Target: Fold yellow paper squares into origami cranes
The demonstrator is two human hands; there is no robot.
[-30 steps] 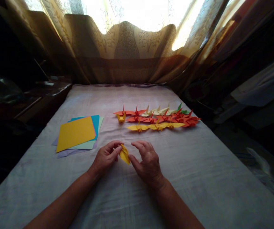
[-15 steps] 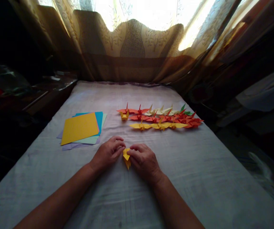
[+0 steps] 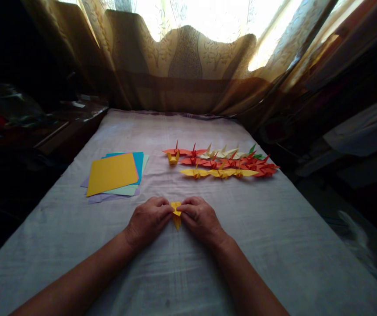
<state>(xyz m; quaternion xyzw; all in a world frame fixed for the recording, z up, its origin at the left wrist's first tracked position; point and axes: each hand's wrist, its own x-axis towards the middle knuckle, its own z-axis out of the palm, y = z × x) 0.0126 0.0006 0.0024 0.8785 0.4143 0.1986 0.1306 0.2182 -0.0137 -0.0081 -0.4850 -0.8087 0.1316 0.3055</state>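
The bed (image 3: 274, 228) is covered by a pale cloth, and its left and right edges drop off into dark clutter. Its far edge meets a curtain (image 3: 185, 66). A wide bare stretch lies between the hands and the near edge, and more to the right of them.

The folded yellow paper (image 3: 176, 215) sits low over the cloth about midway between the side edges, nearer the near edge than the far one. Its long axis runs near to far, with a narrow tip pointing toward the near edge. The left hand (image 3: 149, 219) and right hand (image 3: 200, 217) meet over its far part, fingers curled shut and pinching it from both sides.

A stack of coloured sheets (image 3: 112, 173) lies toward the left edge. Rows of paper cranes (image 3: 223, 160) line up toward the right edge, well apart from the hands.
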